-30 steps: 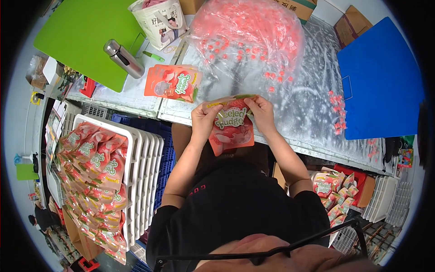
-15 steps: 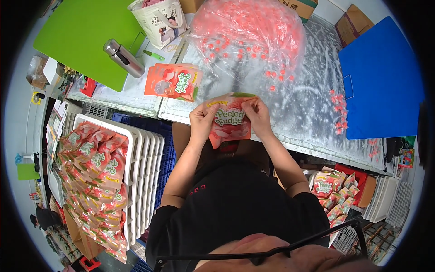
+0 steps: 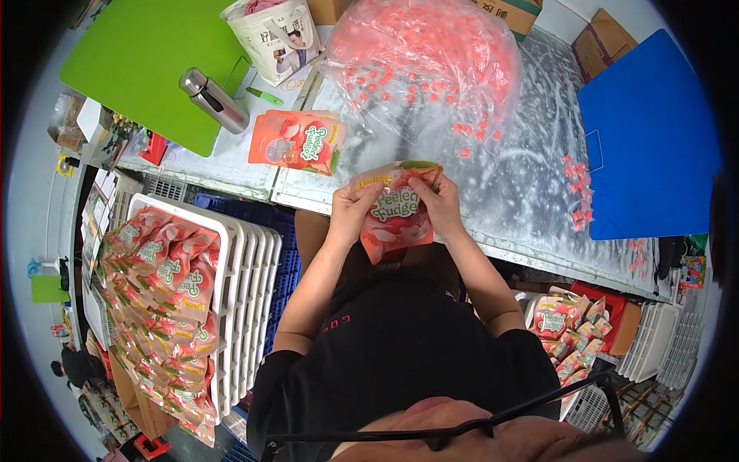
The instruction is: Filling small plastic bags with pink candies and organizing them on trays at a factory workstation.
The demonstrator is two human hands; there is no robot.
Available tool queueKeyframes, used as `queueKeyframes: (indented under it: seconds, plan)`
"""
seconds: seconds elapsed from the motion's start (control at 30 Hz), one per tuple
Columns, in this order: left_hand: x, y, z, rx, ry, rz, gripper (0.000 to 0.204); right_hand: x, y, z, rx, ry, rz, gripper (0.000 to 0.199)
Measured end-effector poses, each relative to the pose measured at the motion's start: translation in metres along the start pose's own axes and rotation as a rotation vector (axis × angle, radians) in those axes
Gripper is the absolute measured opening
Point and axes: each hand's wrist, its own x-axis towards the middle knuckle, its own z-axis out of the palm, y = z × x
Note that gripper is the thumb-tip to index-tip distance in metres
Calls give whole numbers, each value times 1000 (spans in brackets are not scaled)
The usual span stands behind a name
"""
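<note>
Between my two hands, just off the table's near edge, is a red candy pouch [image 3: 396, 219] with a green top and a printed front. My left hand [image 3: 353, 206] pinches its left upper side, and my right hand [image 3: 441, 202] grips the upper right corner with the thumb on the front. Whether the pouch's mouth is parted cannot be made out. A stack of flat pouches [image 3: 296, 142] lies on the table beyond my left hand. Farther off, a big clear plastic bag [image 3: 423, 54] of pink wrapped candies spills some loose candies [image 3: 466, 132] onto the metal tabletop [image 3: 346, 183].
Filled pouches [image 3: 158, 300] heap on stacked white trays [image 3: 250, 285] at my left. More pouches sit in a bin [image 3: 566, 331] at lower right. A steel flask [image 3: 214, 100], green knife [image 3: 265, 96], white tote bag [image 3: 273, 42], green board [image 3: 146, 61] and blue board [image 3: 647, 138] surround the work area.
The pouch has tilted slightly, its lower part swinging toward me and its top turning a little to the right. My left hand has shifted slightly right; both hands keep their hold.
</note>
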Motion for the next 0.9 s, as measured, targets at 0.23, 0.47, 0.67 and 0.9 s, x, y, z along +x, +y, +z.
queueKeyframes:
  seconds: [0.23, 0.47, 0.67, 0.9]
  plan:
    - [-2, -9, 0, 77, -20, 55, 21, -5, -8, 1, -9, -111, -20, 17]
    - [-1, 6, 12, 437, -4, 57, 18, -15, -20, -2, -227, 3, 79, 18]
    - [6, -10, 23, 329, -25, 166, 20, -38, -2, -14, -116, 165, -9, 21]
    - [6, -37, 28, 3, -415, -351, 56, -73, -10, -38, -194, 603, -259, 16]
